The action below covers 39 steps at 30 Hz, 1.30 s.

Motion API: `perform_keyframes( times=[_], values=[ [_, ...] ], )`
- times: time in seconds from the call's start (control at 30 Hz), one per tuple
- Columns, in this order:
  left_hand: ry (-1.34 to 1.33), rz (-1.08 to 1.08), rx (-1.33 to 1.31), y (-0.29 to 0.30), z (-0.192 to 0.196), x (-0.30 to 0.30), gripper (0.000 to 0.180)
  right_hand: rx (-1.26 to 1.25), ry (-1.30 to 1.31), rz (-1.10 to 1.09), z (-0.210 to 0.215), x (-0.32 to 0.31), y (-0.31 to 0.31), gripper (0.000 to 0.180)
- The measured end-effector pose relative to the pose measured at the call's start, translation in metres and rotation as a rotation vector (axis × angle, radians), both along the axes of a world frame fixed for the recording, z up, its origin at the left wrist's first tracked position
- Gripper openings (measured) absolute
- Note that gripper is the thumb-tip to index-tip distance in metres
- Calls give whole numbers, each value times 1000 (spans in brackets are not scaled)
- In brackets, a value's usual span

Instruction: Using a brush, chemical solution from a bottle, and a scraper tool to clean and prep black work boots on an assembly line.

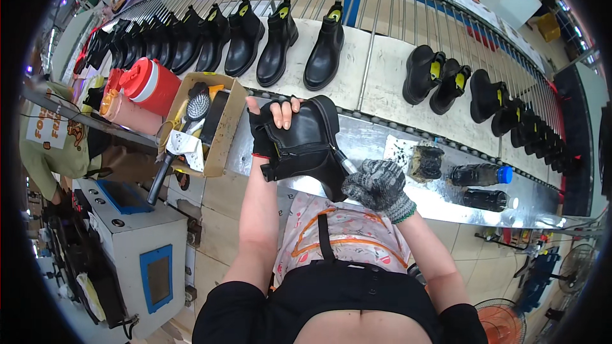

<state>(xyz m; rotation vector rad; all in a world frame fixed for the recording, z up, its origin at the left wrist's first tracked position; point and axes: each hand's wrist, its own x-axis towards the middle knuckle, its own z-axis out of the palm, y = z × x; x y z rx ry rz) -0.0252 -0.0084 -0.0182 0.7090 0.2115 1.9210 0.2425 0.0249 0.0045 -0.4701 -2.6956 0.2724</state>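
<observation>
Black ankle boot (pixel 309 130), gripped in the left hand (pixel 271 124); at its lower right, the gloved right hand (pixel 380 188) grasps a slim tool (pixel 347 164).

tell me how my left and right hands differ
The left hand wears a black glove leaving fingers bare; the right hand wears a mottled grey knit glove. The left hand holds a black boot; the right hand grips a slim tool near it. Both hands are gloved.
</observation>
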Motion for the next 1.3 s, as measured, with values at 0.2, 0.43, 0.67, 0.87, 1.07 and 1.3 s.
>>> perform_keyframes(
  times=[0.2, 0.43, 0.67, 0.87, 1.07, 1.3],
  values=[
    [-102, 24, -101, -2, -5, -5, 71, -69, -147, 27, -9, 10, 6, 37],
    [-77, 83, -179, 5, -20, -18, 73, -212, -138, 59, -4, 25, 7, 32],
    [-12, 45, -292, 28, -35, -31, 71, -492, -58, -59, -34, 55, 1, 25],
    [229, 463, -538, 65, -65, -24, 70, -673, 147, -178, -70, 65, 4, 21],
    [1117, 948, -713, 67, -74, -11, 57, -850, 127, -415, -92, 81, 4, 32],
    [1437, 1075, -814, 35, -50, -9, 60, -1049, 243, -562, -67, 86, 9, 33]
  ],
)
